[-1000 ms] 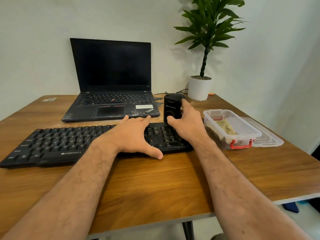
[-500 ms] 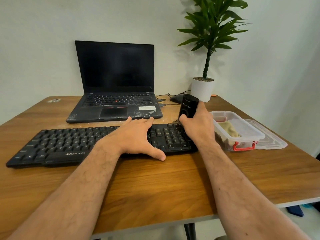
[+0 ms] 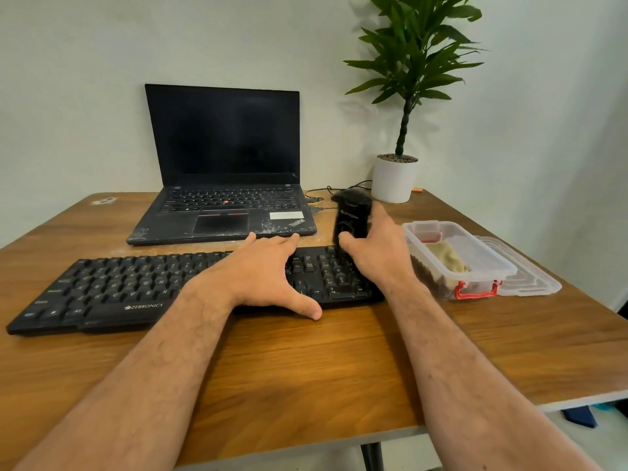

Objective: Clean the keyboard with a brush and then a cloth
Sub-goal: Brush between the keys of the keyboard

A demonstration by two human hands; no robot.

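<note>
A black Zebronics keyboard (image 3: 112, 287) lies across the wooden table (image 3: 306, 362) in front of me. My left hand (image 3: 261, 273) rests flat on its right half, fingers straight and thumb spread over the front edge. My right hand (image 3: 380, 253) grips a black brush block (image 3: 351, 220) and holds it upright on the keypad end of the keyboard. A beige cloth (image 3: 447, 256) lies inside a clear plastic box (image 3: 489, 263) just right of the keyboard.
An open black laptop (image 3: 224, 185) stands behind the keyboard, with cables (image 3: 323, 193) running off to its right. A potted plant (image 3: 396, 178) stands at the back right. The box's lid (image 3: 530, 277) lies beside the box, near the table's right edge.
My right hand has shifted the brush block back and forth over the keypad end, right and then slightly left. My left hand has stayed flat on the keyboard.
</note>
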